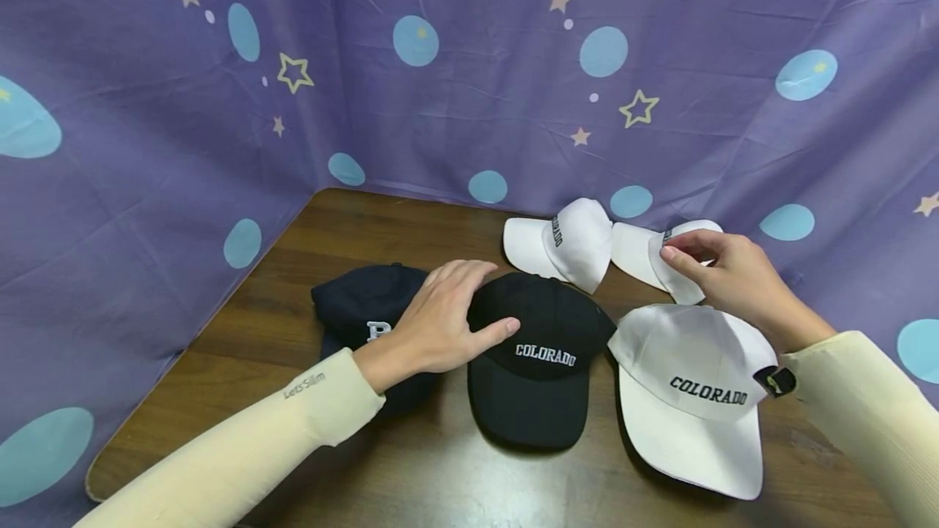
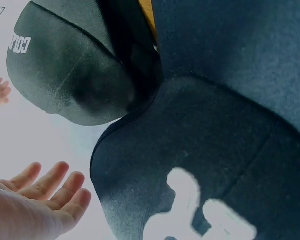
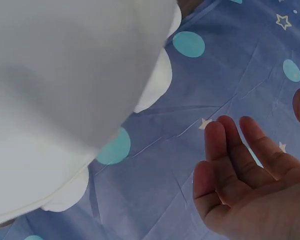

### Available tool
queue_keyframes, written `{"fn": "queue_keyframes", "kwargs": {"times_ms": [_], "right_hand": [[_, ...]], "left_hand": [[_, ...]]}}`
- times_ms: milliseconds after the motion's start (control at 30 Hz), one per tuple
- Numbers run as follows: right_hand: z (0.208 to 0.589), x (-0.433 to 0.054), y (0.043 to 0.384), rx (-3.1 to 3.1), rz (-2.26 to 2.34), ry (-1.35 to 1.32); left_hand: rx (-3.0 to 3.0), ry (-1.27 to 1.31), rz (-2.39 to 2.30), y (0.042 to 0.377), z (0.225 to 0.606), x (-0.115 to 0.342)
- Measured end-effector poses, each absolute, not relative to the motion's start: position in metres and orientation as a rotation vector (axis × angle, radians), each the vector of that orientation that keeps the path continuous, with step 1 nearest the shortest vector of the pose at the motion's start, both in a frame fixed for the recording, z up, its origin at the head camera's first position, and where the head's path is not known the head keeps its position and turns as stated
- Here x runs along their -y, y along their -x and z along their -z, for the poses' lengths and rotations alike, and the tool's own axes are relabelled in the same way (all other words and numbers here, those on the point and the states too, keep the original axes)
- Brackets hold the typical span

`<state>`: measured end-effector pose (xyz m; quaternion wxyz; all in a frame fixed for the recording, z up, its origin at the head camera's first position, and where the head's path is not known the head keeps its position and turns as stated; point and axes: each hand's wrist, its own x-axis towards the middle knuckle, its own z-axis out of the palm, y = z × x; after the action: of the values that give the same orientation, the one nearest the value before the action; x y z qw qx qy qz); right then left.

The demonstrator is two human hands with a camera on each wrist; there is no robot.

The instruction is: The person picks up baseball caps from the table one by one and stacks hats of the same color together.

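A broad, white cloth cap (image 3: pixel 65 100) is looming close. White rounded shapes (image 3: pixel 157 82) are peeking from behind its edge. Right of the cap, the bare right hand (image 3: pixel 250 190) is hovering, fingers (image 3: pixel 216 142) curving loosely. Behind the cap, blue-purple fabric (image 3: pixel 140 195) with turquoise ovals (image 3: pixel 188 44) is spreading.

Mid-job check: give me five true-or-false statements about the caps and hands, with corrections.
1. The black cap sits between the navy cap and the front white cap. True.
2. The left hand grips the navy cap. False: it holds nothing.
3. The front white cap has dark COLORADO lettering. True.
4. The black cap's brim points away from the person. False: it points toward them.
5. The right hand holds the black cap. False: it holds nothing.
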<state>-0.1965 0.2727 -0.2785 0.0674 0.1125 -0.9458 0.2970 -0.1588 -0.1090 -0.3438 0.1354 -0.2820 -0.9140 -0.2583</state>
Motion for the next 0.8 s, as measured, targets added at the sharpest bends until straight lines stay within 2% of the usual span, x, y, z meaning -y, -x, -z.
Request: {"fn": "queue_keyframes", "kwargs": {"times_ms": [800], "right_hand": [[0.263,-0.230,0.244,3.036,-0.817,-0.275]], "left_hand": [[2.635,0.817,0.771,0.153,0.346,0.111]]}}
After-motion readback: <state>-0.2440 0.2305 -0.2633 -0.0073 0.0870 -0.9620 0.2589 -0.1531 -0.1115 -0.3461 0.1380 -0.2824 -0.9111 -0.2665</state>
